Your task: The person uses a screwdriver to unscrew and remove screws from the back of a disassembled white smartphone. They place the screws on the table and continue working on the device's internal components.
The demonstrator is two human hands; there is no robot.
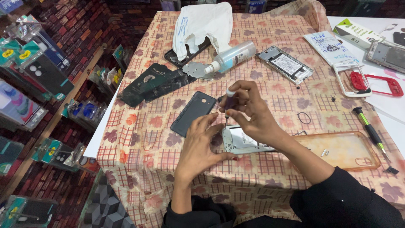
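Single view, head-mounted. The camera looks steeply down and forward over the desk from the near edge, at close range above the hands. Its left margin takes in wall shelves beside the desk.

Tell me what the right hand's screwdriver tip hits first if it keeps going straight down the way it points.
The right hand holds a small screwdriver nearly upright, tip down. Straight on, it would likely meet the top edge of the opened white phone that the left hand steadies; exact contact is hidden by fingers.
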